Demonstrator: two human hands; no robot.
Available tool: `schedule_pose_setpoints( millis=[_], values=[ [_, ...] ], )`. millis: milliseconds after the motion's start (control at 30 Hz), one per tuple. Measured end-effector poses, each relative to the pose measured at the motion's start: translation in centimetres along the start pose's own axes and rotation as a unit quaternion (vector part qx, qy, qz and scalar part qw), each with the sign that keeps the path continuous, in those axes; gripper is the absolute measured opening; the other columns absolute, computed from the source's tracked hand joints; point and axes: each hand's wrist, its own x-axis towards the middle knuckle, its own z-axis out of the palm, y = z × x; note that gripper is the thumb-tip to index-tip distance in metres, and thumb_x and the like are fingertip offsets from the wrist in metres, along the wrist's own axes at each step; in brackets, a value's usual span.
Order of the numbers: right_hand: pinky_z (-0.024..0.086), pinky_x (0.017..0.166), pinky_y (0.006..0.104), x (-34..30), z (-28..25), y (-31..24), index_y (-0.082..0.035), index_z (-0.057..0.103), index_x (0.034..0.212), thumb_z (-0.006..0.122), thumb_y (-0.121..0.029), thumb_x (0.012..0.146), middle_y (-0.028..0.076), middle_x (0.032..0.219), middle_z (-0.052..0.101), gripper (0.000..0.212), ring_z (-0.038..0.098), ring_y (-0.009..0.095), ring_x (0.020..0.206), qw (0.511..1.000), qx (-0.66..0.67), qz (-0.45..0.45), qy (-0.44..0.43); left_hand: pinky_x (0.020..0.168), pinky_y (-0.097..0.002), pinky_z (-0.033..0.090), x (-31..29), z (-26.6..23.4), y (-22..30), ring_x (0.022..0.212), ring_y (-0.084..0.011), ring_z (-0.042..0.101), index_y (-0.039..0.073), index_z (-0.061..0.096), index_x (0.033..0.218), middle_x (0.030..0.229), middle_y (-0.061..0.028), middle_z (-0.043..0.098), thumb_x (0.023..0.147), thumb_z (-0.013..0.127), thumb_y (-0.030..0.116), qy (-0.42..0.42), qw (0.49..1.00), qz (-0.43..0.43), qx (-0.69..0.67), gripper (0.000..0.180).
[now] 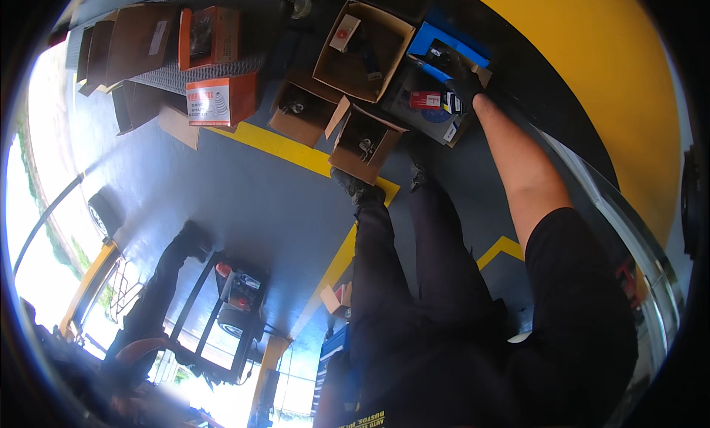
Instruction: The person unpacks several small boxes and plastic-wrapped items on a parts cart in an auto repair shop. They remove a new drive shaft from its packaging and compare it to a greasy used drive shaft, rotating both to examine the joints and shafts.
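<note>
My right hand (464, 86), in a black glove, reaches out to the far right and is closed on the near right edge of an open blue cardboard box (427, 40). Inside that box lies a dark part with a pale piece on it; the dark fingers blend with it. Just below the hand, a small red box (424, 100) and a black-and-yellow one (452, 102) lie on a dark, flat package (430, 125). My left hand does not appear.
Open brown cartons holding metal parts, among them a large carton (392, 84) and a smaller carton (346, 156), stand by my feet. Orange-and-white boxes (222, 106) sit on a textured surface at left. Another person (159, 280) stands lower left beside a wheeled cart (240, 298).
</note>
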Motion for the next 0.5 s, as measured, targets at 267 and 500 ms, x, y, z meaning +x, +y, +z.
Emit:
schedule_pose_setpoints(
  millis=[267,500],
  values=[
    [0.059,0.096,0.0459,0.9,5.0,3.4,-0.006,0.075,0.124,0.073,-0.039,0.085,0.025,0.119,0.077,0.051,0.075,0.04,0.112,0.991,-0.07,0.09,0.066,0.081,-0.0308,0.059,8.8,-7.5,9.0,0.092,-0.0173,0.072,0.007,0.067,0.124,0.105,-0.0062,0.072,0.106,0.07,0.029,0.109,0.981,-0.068,-0.148,0.029],
    [0.058,0.094,0.049,-4.7,3.9,-0.4,-0.003,0.081,0.102,0.073,-0.03,0.089,0.026,0.107,0.077,0.031,0.074,0.043,0.105,0.981,0.044,0.045,0.182,0.079,-0.0306,0.059,8.6,-6.4,12.1,0.091,-0.0163,0.072,0.006,0.069,0.122,0.103,-0.0055,0.073,0.104,0.072,0.027,0.099,0.984,-0.076,-0.126,0.027]
  ],
)
